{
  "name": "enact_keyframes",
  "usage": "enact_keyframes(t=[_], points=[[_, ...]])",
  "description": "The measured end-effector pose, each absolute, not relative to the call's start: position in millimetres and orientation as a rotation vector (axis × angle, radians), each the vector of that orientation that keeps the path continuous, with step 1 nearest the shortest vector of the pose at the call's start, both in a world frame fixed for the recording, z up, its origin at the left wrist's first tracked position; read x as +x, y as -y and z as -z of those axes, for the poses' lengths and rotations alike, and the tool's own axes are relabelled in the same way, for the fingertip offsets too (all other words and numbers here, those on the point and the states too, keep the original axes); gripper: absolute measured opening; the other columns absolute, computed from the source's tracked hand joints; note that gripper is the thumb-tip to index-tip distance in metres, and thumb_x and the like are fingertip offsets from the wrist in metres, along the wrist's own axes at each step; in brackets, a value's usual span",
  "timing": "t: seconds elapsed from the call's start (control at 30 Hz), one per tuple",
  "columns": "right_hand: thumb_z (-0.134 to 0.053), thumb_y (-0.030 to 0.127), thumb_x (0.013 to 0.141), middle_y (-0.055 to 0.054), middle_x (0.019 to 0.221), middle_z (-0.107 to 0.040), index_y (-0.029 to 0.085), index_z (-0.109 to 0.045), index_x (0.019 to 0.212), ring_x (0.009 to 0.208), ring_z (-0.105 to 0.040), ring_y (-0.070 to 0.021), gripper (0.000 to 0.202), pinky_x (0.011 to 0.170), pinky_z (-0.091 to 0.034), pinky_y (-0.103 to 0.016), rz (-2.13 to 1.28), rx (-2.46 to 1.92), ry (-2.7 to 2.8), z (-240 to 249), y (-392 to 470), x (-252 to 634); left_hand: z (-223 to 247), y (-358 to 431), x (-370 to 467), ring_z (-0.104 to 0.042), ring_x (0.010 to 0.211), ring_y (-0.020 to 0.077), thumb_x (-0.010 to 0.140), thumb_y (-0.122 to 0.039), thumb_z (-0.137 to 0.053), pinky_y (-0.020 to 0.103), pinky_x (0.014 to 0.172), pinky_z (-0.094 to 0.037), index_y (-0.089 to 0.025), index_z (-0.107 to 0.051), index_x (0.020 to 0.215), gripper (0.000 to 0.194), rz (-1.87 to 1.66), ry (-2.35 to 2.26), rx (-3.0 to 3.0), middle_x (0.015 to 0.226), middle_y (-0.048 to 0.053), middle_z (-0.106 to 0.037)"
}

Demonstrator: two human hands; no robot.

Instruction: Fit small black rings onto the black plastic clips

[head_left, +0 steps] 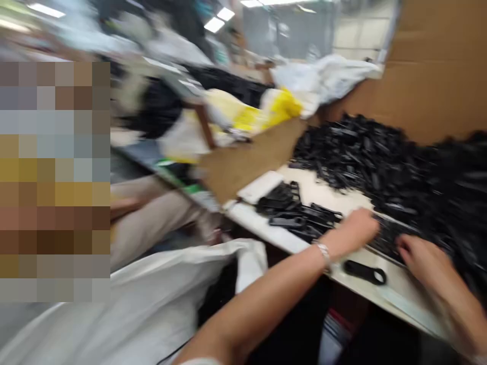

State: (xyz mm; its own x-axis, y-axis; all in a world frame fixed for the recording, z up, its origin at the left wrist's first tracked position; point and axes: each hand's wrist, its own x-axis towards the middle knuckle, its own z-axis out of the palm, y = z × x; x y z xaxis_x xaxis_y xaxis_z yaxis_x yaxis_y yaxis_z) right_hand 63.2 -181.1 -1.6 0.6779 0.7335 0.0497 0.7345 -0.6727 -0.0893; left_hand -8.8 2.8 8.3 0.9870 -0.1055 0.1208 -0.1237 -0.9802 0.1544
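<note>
Both arms reach over the pale worktop (338, 195), and motion blurs the view. My left hand (361, 228), with a bracelet at the wrist, is closed at the left end of a dark, flat, tray-like thing with a pale edge (388, 237). At its right end my right hand (426, 258) is curled, thumb and fingers drawn together. What exactly the fingers grip is hidden. Just in front of the hands lies a flat black plastic piece with a round hole at one end (361, 271). Similar black pieces (300, 210) lie bunched left of my left hand.
A large heap of small black parts (353, 147) rises behind the hands against a cardboard wall (441, 76). A low cardboard divider (251, 157) borders the worktop's left. A white sack (152, 294) stands below the front edge. Another person's legs (160, 218) are at left.
</note>
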Motion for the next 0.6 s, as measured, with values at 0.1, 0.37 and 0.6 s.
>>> enact_keyframes(t=[0.1,0.37,0.6], points=[[-0.041,0.010,0.092,-0.009,0.090,-0.067,0.019,-0.065,0.088,0.085,-0.064,-0.0235,0.026,0.073,-0.044,-0.030,-0.024,-2.836,1.126,-6,181,48,-1,-11,-5,-0.055,0.081,0.0221,0.086,-0.002,-0.040,0.034,0.072,-0.045,-0.007,-0.063,0.081,0.025,-0.205,0.244,2.896,0.086,0.015,-0.060],[-0.039,0.015,0.097,-0.006,0.097,-0.066,0.021,-0.064,0.092,0.091,-0.061,-0.0206,0.026,0.082,-0.046,-0.030,0.040,-2.732,1.017,-14,184,37,7,-13,-4,-0.056,0.080,0.0200,0.084,-0.005,-0.046,0.031,0.075,-0.042,-0.013,-0.064,0.079,0.020,-0.249,0.154,2.701,0.080,0.007,-0.064],[-0.068,0.039,0.079,-0.003,0.071,-0.066,0.017,-0.068,0.089,0.055,-0.057,-0.0148,0.024,0.051,-0.048,-0.026,-0.271,-1.876,0.537,-3,187,38,0,-12,-20,-0.056,0.062,0.0103,0.070,-0.016,-0.071,0.024,0.065,-0.045,-0.013,-0.071,0.075,0.006,-0.218,-0.196,1.575,0.067,0.000,-0.066]])
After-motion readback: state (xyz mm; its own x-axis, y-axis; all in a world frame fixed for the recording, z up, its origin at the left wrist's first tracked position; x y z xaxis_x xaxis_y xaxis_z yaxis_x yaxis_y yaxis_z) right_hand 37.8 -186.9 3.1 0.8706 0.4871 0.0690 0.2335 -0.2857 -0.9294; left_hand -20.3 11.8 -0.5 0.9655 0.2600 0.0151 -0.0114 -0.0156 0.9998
